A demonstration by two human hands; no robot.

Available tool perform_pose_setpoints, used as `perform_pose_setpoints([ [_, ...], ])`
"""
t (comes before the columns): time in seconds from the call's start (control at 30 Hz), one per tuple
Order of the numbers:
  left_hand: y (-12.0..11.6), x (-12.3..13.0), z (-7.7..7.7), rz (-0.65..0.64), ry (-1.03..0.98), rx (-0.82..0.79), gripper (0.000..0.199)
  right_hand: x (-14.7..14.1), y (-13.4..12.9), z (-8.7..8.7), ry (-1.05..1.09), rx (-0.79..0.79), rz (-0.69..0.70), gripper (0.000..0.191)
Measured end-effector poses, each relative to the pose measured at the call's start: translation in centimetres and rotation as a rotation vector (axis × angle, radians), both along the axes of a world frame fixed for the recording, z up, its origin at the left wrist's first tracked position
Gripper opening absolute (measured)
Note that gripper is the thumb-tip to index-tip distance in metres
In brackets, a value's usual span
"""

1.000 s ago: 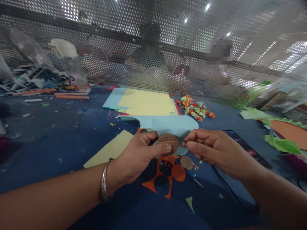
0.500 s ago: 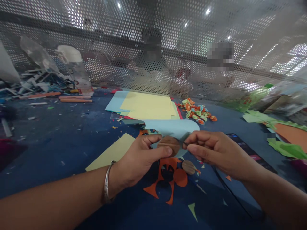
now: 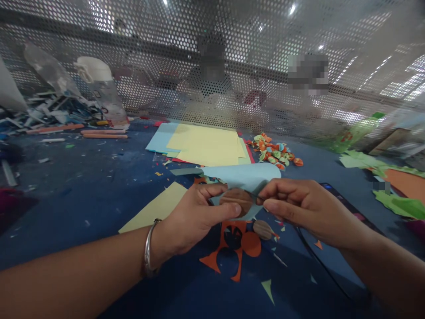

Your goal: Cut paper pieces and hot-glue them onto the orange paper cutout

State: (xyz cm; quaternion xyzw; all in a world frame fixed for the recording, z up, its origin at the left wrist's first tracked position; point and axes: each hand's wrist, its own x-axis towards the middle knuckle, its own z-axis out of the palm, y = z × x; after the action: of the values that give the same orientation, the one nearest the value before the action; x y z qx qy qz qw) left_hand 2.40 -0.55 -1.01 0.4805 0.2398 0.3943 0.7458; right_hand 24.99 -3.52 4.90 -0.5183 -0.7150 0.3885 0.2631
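Note:
My left hand grips a round wood-grained disc against a light blue sheet of paper, thumb across the disc's face. The sheet's far edge curls up. In my right hand a thin dark pen-like stick is pinched between thumb and fingers, its tip at the disc's upper right edge; its exact kind is unclear. Just below lie an orange paper offcut with round holes, an orange paper circle and a second, smaller wood-grained disc.
Stacked coloured sheets lie ahead, beside a heap of small folded paper pieces. A pale yellow sheet is at left, a phone under the right forearm. A bottle stands before a perforated screen; people are behind it.
The stick's tip stays at the disc's upper right edge, with both hands nearly still. The whole view has shifted slightly.

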Motion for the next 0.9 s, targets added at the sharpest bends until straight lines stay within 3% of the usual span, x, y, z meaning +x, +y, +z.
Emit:
perform_pose_setpoints([
  [0.3, 0.08, -0.07, -0.44, -0.004, 0.014, 0.039, 0.01, -0.23, 0.06, -0.08, -0.02, 0.036, -0.001, 0.032],
  [0.53, -0.09, 0.06, -0.21, 0.078, 0.013, -0.036, 0.026, -0.23, 0.25, 0.23, -0.036, 0.078, 0.005, 0.027],
  [0.8, -0.02, 0.19, -0.01, 0.067, -0.022, -0.17, 0.023, -0.18, 0.44, 0.46, -0.079, 0.138, 0.022, 0.023],
  [0.9, 0.05, 0.28, 0.18, 0.012, -0.081, -0.107, 0.012, 0.03, 0.48, 0.48, -0.079, 0.129, 0.032, 0.02],
])
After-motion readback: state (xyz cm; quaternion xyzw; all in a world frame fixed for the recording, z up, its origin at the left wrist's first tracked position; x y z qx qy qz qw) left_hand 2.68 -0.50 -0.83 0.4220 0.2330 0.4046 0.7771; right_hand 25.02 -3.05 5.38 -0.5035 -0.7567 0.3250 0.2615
